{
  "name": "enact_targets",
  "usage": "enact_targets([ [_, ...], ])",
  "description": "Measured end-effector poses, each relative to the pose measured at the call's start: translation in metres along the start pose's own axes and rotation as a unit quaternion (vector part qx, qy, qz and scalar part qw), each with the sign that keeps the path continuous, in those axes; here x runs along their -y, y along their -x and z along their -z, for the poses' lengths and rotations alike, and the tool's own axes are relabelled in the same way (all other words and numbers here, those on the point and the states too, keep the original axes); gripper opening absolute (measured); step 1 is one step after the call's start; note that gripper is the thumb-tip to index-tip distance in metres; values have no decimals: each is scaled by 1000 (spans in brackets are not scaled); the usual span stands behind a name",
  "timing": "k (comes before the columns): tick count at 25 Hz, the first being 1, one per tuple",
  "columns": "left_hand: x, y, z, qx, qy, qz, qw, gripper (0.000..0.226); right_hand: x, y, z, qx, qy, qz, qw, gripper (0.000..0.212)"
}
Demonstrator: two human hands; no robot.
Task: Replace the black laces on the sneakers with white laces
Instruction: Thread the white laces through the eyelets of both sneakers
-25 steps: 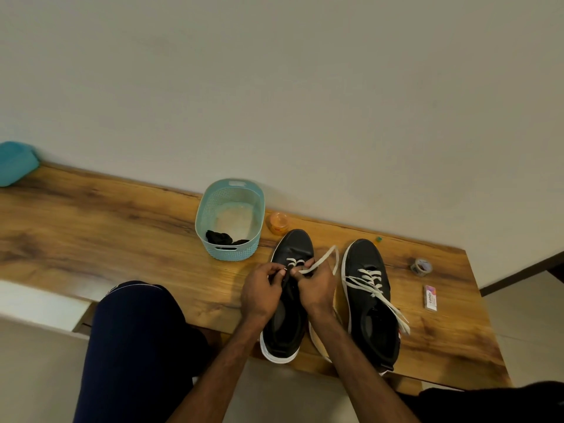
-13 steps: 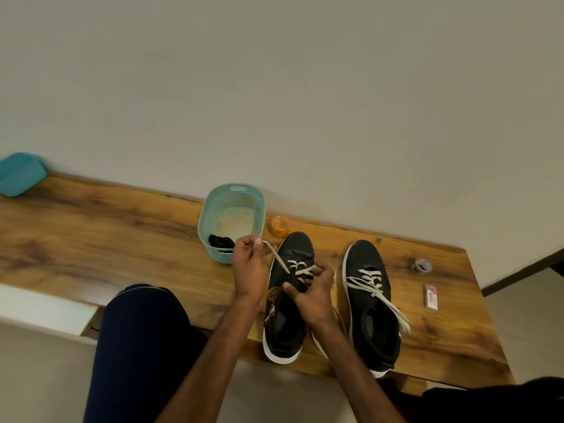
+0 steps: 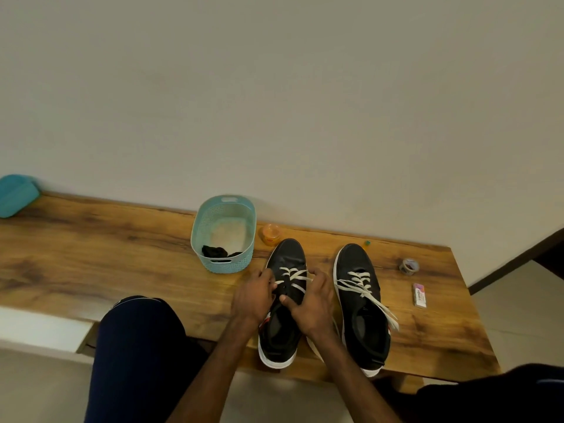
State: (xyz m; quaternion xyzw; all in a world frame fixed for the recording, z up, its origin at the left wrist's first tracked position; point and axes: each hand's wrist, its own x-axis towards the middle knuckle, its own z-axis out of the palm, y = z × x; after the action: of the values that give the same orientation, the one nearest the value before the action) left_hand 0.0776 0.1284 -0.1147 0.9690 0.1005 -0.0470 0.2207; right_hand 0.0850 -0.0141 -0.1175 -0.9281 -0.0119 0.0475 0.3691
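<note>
Two black sneakers with white soles stand side by side on the wooden table [image 3: 122, 257], toes toward the wall. The left sneaker [image 3: 287, 254] has a white lace [image 3: 293, 274] crossed through its upper eyelets. My left hand [image 3: 251, 296] pinches the lace at the shoe's left side. My right hand [image 3: 311, 300] grips the lace and the shoe's right side, thumb on the tongue. The right sneaker [image 3: 357, 264] is laced in white, its loose ends [image 3: 381, 306] trailing toward its heel. Black laces [image 3: 215, 251] lie in a teal basket [image 3: 224, 206].
An orange jar [image 3: 270, 235] stands behind the left sneaker. A tape roll [image 3: 409, 265] and a small white box [image 3: 419, 296] lie at the right. A teal object [image 3: 15, 193] sits at the far left. My knee [image 3: 137, 331] is below the table's edge.
My left hand, which had pulled the lace out toward the basket, has come back to the left sneaker's side. The lace now lies crossed over the eyelets.
</note>
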Motion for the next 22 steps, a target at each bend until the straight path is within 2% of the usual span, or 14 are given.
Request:
enact_targets([
  [2, -1, 2, 9, -67, 151, 28, 986, 5, -2, -2, 2, 13, 2, -16, 1000, 89],
  [3, -1, 3, 22, -115, 279, 46, 952, 7, -2, -2, 3, 17, 2, -20, 1000, 89],
  [5, -2, 7, 62, -181, 503, 42, 844, 14, -1, 0, 2, 16, 9, -27, 999, 87],
  [7, 3, 11, 94, -198, 621, -7, 758, 19, 1, 2, -1, 10, 26, -32, 999, 86],
  [8, 7, 14, 99, -194, 648, -13, 736, 19, 2, 3, -2, 12, 30, -35, 999, 85],
  [9, 8, 18, 101, -188, 653, -4, 734, 17, 3, 3, -2, 18, 25, -40, 999, 84],
  [10, 12, 19, 95, -189, 630, 17, 753, 16, 3, 4, -2, 27, 6, -46, 999, 82],
  [11, 15, 20, 90, -191, 574, 38, 795, 15, 1, 4, -1, 33, -22, -50, 998, 80],
  [13, 27, 17, 76, -153, 336, 67, 927, 15, -6, 9, 5, 17, -89, -52, 995, 71],
  [14, 33, 16, 69, -112, 185, 81, 973, 15, -12, 13, 10, -9, -121, -55, 991, 64],
  [15, 39, 15, 63, -75, 74, 97, 990, 14, -18, 15, 15, -32, -142, -56, 988, 57],
  [17, 45, 15, 58, -32, -7, 118, 992, 12, -31, 15, 24, -26, -97, -37, 994, 47],
  [19, 46, 14, 52, -25, -31, 118, 992, 10, -36, 12, 30, 41, 53, -13, 998, 48],
  [22, 41, 16, 48, -19, -48, 110, 993, 8, -34, 2, 32, 98, 252, 12, 963, 36],
])
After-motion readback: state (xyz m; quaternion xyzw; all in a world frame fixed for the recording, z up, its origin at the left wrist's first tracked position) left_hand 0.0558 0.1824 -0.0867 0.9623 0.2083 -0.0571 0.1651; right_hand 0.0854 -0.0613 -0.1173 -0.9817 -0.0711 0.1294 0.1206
